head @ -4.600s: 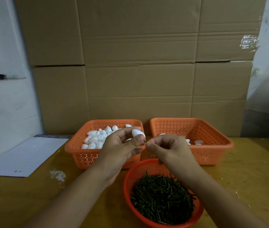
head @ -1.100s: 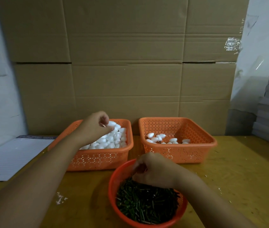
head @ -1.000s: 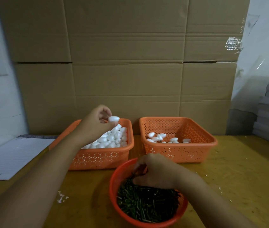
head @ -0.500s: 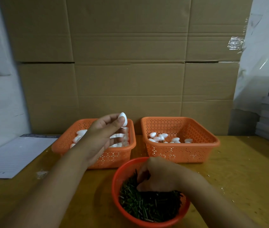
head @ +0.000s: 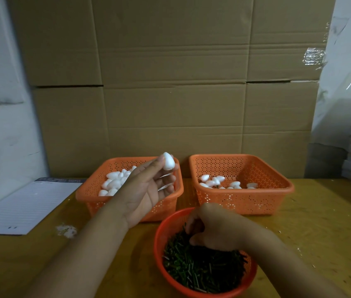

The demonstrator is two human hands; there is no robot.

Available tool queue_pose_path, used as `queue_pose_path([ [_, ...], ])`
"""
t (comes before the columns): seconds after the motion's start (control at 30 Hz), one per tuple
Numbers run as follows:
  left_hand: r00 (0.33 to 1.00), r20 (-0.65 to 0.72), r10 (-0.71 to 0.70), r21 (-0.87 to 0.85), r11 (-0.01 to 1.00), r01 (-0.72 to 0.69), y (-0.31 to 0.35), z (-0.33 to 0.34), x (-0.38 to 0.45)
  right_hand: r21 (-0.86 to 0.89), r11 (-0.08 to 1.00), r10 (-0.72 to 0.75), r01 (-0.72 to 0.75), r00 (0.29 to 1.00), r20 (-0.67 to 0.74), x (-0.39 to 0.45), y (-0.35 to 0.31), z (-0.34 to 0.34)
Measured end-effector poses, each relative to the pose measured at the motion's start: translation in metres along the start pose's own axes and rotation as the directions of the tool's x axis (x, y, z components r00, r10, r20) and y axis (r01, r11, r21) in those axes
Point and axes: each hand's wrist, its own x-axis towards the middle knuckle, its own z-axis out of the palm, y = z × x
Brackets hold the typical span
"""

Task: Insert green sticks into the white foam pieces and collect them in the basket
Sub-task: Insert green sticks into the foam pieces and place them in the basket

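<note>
Lined paper sheet (head: 26, 207) flat on the worktop (head: 320, 222), far left of the round basket (head: 159, 233). Small white crumb patch (head: 66, 230) between sheet and round basket. Left basket (head: 88, 194), orange, sits behind-left of the round basket, holds loose white foam pieces (head: 114, 182). Left hand (head: 148, 190) raised over that basket's right rim, palm up and facing the camera, fingers extended; single foam piece (head: 168, 161) pinched at the fingertips, up in the air, above-left of the round basket. Left forearm runs diagonally from bottom left. Round basket is nearest the camera, full of green sticks (head: 202, 269). Right hand (head: 215, 227) is down in it at the back rim, knuckles up, fingers curled into the sticks; cannot tell if it actually has one. Right basket (head: 277, 196), orange, behind-right of the round basket, has a few foam pieces with stems (head: 219, 182) on its floor. Cardboard wall (head: 170, 82) behind everything.
</note>
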Motion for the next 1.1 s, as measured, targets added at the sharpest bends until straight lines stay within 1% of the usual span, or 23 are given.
queue_pose_path([
  [0.1, 1.000, 0.018, -0.011, -0.029, 1.000, 0.012, -0.001, 0.001, 0.001, 0.046, 0.999, -0.004, 0.008, 0.998, -0.070, 0.000, 0.000, -0.003],
  [0.2, 1.000, 0.022, -0.020, -0.043, 0.999, 0.021, -0.003, 0.000, 0.001, 0.094, 0.995, -0.026, 0.034, 0.996, -0.083, -0.001, -0.001, -0.004],
  [0.3, 0.999, 0.002, -0.049, -0.073, 0.996, 0.049, -0.005, -0.001, 0.002, 0.170, 0.985, -0.008, 0.023, 0.996, -0.089, 0.000, -0.001, -0.004],
  [0.4, 0.997, -0.016, -0.072, -0.085, 0.994, 0.070, -0.008, -0.003, 0.003, 0.224, 0.975, 0.018, 0.012, 0.991, -0.130, 0.000, -0.002, -0.004],
  [0.43, 0.997, -0.019, -0.076, -0.092, 0.993, 0.074, -0.008, -0.004, 0.003, 0.276, 0.961, 0.014, 0.027, 0.989, -0.147, -0.001, -0.004, -0.005],
  [0.47, 0.997, -0.019, -0.080, -0.103, 0.992, 0.078, -0.009, -0.004, 0.003, 0.371, 0.927, 0.012, 0.051, 0.986, -0.167, -0.002, -0.006, -0.006],
  [0.5, 0.996, -0.018, -0.083, -0.116, 0.990, 0.080, -0.009, -0.005, 0.003, 0.497, 0.865, 0.023, 0.075, 0.982, -0.189, -0.003, -0.009, -0.007],
  [0.57, 0.996, -0.011, -0.087, -0.135, 0.987, 0.085, -0.010, -0.005, 0.004, 0.708, 0.696, 0.077, 0.123, 0.967, -0.244, -0.004, -0.014, -0.011],
  [0.6, 0.996, -0.006, -0.088, -0.141, 0.986, 0.087, -0.011, -0.005, 0.004, 0.771, 0.618, 0.109, 0.152, 0.955, -0.275, -0.004, -0.016, -0.013],
  [0.7, 0.996, 0.001, -0.090, -0.139, 0.986, 0.090, -0.013, -0.004, 0.005, 0.876, 0.437, 0.182, 0.204, 0.934, -0.308, -0.006, -0.018, -0.019],
  [0.77, 0.996, -0.001, -0.089, -0.114, 0.989, 0.089, -0.014, -0.004, 0.005, 0.905, 0.371, 0.209, 0.206, 0.931, -0.298, -0.008, -0.018, -0.021],
  [0.9, 0.996, -0.021, -0.087, -0.102, 0.991, 0.085, -0.016, -0.003, 0.004, 0.910, 0.353, 0.202, 0.219, 0.931, -0.303, -0.009, -0.019, -0.023],
  [1.03, 0.996, -0.026, -0.088, -0.091, 0.992, 0.086, -0.016, -0.002, 0.004, 0.881, 0.419, 0.200, 0.220, 0.924, -0.326, -0.009, -0.022, -0.022],
  [1.1, 0.996, -0.009, -0.092, -0.079, 0.993, 0.091, -0.016, -0.002, 0.004, 0.874, 0.428, 0.192, 0.230, 0.922, -0.337, -0.008, -0.023, -0.021],
])
